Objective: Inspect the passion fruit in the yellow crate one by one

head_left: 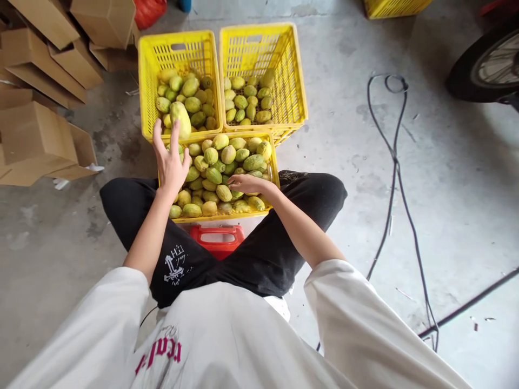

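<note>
A large pale yellow-green oval fruit [180, 120] is just beyond the fingertips of my left hand [171, 166]. That hand's fingers are spread, over the left edge of the near yellow crate [227, 216]. Many green and yellow oval fruits [213, 175] fill this crate between my knees. My right hand [248, 184] reaches in from the right, fingers stretched out low over the fruits; its fingertips seem to touch them. Behind stand a left yellow crate [146, 81] and a right yellow crate [298, 81], both holding similar fruits.
Folded cardboard boxes [40, 129] crowd the left side. A red plastic stool or handle [219, 248] shows between my legs. On the floor at right lies a looped black cable [395, 156], with a wheel [492, 67] beyond. Another yellow crate [395, 7] is at the top edge.
</note>
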Tool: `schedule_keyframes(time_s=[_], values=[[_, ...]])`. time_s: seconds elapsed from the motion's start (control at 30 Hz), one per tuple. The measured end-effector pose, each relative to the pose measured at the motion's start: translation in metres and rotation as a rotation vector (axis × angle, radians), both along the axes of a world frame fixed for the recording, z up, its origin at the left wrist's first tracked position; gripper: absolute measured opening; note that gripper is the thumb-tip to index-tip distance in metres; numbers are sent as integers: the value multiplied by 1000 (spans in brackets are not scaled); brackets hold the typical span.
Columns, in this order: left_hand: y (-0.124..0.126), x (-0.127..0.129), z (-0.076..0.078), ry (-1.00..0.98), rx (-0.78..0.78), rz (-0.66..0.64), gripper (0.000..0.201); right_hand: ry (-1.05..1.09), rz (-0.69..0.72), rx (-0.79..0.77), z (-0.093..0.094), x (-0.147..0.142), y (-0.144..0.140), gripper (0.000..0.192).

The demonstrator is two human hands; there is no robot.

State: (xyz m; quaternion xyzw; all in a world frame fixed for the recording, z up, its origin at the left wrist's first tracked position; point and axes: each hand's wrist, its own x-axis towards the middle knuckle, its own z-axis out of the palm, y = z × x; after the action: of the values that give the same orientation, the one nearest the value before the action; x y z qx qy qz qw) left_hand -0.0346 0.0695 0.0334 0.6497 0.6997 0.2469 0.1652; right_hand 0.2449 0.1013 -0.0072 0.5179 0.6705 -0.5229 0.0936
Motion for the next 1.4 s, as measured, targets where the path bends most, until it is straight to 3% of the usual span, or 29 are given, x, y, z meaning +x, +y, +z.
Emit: schedule_keyframes(time_s=[0.13,0.3,0.43,0.57,0.67,0.77,0.9,1.13,1.4], values=[[-4,2,-3,-36,-78,27,100,-13,15,-19,-3,2,1,22],[-1,-5,-12,145,-218,-27,114,-174,170,38,5,-2,-2,42],[-5,-5,-28,279,-458,-280,112,-272,223,76,7,-4,-6,54],[-35,21,-57,461,-840,-627,92,-406,332,114,0,0,-8,52],[-58,39,-73,495,-1061,-735,97,-421,376,134,-4,1,-7,56],[-66,44,-79,479,-1075,-729,100,-395,351,150,-6,1,-6,60],[-63,41,-81,458,-1058,-727,83,-401,344,158,-5,0,-6,59],[-64,43,-86,481,-981,-736,71,-446,370,141,-7,7,-9,60],[-63,46,-88,529,-914,-806,67,-639,337,54,-33,26,-48,57]])
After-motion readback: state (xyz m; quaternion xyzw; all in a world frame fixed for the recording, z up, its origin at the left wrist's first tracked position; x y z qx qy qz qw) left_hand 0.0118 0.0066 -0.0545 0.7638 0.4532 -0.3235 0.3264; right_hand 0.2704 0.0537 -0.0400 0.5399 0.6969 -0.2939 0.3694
